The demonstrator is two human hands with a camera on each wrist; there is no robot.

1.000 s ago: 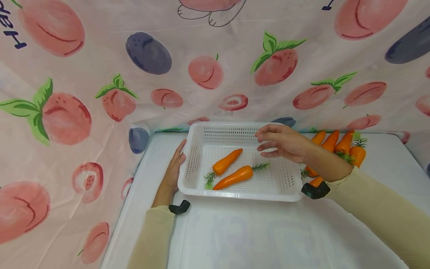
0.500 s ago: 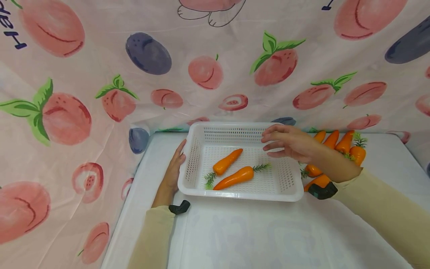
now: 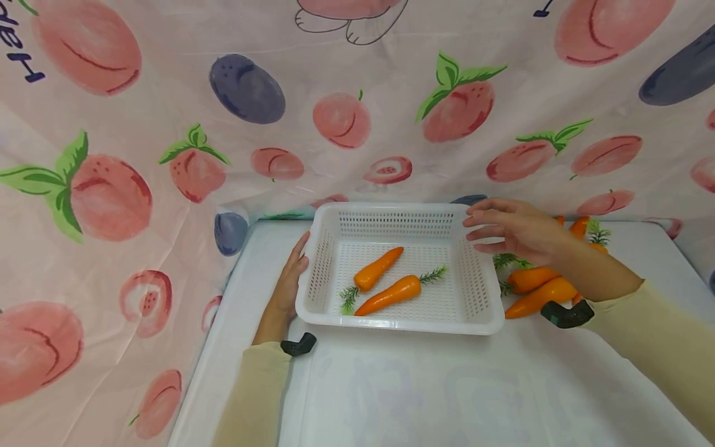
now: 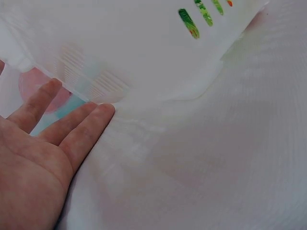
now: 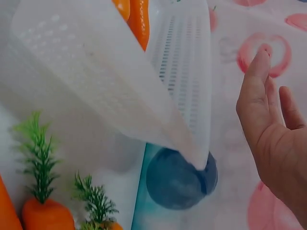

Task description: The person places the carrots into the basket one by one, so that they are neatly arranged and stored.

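Note:
A white perforated plastic basket (image 3: 399,323) stands on the white table. Two orange carrots with green tops lie inside it, one slanting (image 3: 375,271) and the other in front of it (image 3: 391,295). My left hand (image 3: 289,278) rests against the basket's left side; in the left wrist view its fingers (image 4: 84,132) are extended at the basket's edge. Above the basket's far right corner, my right hand (image 3: 516,230) hovers with nothing in it. The right wrist view shows its fingers (image 5: 256,91) loosely extended, apart from the basket wall.
Several more carrots (image 3: 539,297) are piled on the table (image 3: 413,385) right of the basket, partly behind my right forearm. A fruit-patterned cloth (image 3: 380,81) hangs behind the table and along its left side.
My right hand has moved right, from over the basket's inside to its right rim, uncovering more of the carrots beside the basket. The left hand and the basket have stayed put.

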